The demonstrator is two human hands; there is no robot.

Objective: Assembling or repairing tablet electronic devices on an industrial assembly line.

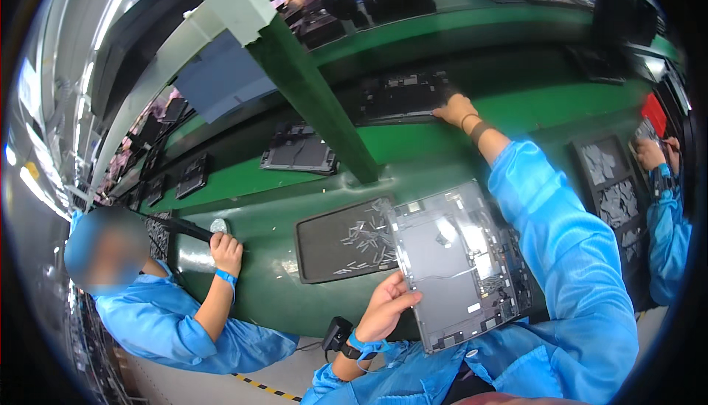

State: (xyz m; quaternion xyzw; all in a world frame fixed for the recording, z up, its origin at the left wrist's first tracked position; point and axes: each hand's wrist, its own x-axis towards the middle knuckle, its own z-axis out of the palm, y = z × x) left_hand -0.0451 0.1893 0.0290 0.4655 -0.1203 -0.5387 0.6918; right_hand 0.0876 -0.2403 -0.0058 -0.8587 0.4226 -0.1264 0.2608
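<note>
The head-worn fisheye camera looks from above the wearer's chest, facing down and forward across the green workbench [265,294]. The left hand [387,307] is near, at lower centre; the right hand [459,111] is farther off, upper centre-right.

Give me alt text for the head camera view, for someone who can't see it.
A worker's left hand holds a flat electronic panel, while the right hand reaches to a dark panel farther away. Small strips lie in a tray on the green bench; a blue-clad co-worker is at left.
</note>
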